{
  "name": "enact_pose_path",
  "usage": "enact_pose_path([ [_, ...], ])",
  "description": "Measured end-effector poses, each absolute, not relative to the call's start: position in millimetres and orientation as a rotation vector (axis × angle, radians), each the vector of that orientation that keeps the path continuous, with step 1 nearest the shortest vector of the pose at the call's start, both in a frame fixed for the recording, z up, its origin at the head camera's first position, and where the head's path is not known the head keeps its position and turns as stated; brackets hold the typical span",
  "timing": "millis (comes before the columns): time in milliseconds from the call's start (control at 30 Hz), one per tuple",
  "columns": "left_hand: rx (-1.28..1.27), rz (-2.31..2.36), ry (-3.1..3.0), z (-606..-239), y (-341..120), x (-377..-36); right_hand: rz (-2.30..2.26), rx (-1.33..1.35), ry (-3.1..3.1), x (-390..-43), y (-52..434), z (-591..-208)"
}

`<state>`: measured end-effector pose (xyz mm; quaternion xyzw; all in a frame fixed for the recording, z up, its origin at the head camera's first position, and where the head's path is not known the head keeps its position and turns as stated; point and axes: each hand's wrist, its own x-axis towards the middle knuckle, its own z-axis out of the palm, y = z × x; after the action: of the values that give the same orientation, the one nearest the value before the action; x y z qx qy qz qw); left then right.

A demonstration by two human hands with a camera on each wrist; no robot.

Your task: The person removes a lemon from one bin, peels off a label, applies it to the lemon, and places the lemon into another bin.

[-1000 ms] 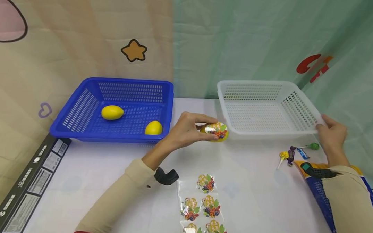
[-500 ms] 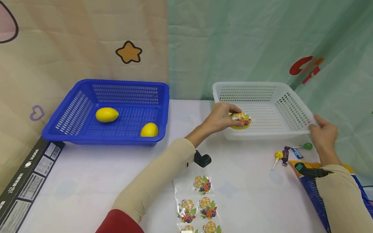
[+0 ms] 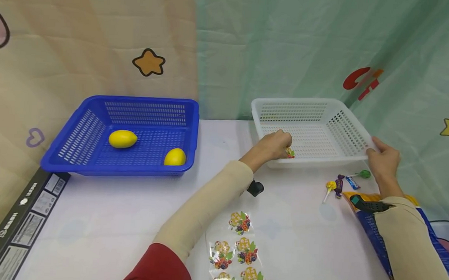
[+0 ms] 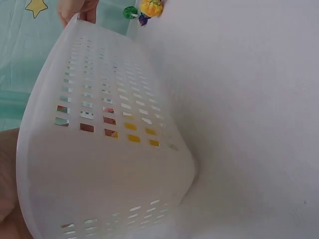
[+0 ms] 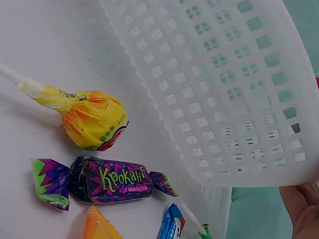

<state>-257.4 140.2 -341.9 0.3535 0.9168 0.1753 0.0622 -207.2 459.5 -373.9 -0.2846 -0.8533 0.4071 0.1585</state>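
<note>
Lowering my left hand (image 3: 274,145) into the white basket (image 3: 350,133), fingers curled around the stickered yellow fruit (image 3: 289,152) just above its floor, while my right hand (image 3: 383,160) grips the near corner rim, steadying it.

a blue basket (image 3: 97,122) sits at the left of the white counter (image 3: 104,218) with two lemons (image 3: 122,139) inside. a sticker sheet (image 3: 236,253) lies near the front edge. a yellow lollipop (image 5: 92,119), a purple candy (image 5: 107,180) and a green lollipop (image 3: 364,174) lie at the right.
</note>
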Motion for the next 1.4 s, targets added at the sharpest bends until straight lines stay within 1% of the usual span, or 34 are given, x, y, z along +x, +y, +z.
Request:
enact_pose_path([
  [367,0.996,0.387,2.819,-343.7,144.1,-257.9,1.124,-0.741,-2.405,-219.5,485.3,-399.2],
  [567,0.970,0.408,2.841,-343.4,142.2,-257.6,1.141,-0.795,-2.405,-219.8,476.6,-392.3],
  [667,0.965,0.403,2.855,-343.9,141.6,-257.5,1.118,-0.774,-2.443,-217.6,476.5,-391.4],
  [833,0.989,0.370,2.878,-343.1,140.8,-255.9,1.125,-0.784,-2.467,-210.3,464.8,-378.8],
  [900,1.017,0.350,2.887,-341.9,139.6,-255.1,1.126,-0.790,-2.458,-212.9,469.5,-382.1],
  [1033,1.065,0.362,2.903,-338.4,133.0,-253.4,1.108,-0.756,-2.439,-229.0,500.4,-410.5],
  [1100,1.073,0.396,2.907,-336.1,128.3,-252.3,1.127,-0.763,-2.442,-230.2,501.4,-412.1],
  [1167,1.078,0.447,2.916,-333.8,123.3,-251.2,1.117,-0.783,-2.464,-227.2,493.9,-405.6],
  [1333,1.135,0.547,2.908,-326.8,107.6,-245.4,1.181,-0.809,-2.469,-208.0,460.8,-375.2],
  [1400,1.138,0.565,2.900,-322.9,99.9,-241.4,1.184,-0.814,-2.477,-203.5,454.4,-370.0],
])
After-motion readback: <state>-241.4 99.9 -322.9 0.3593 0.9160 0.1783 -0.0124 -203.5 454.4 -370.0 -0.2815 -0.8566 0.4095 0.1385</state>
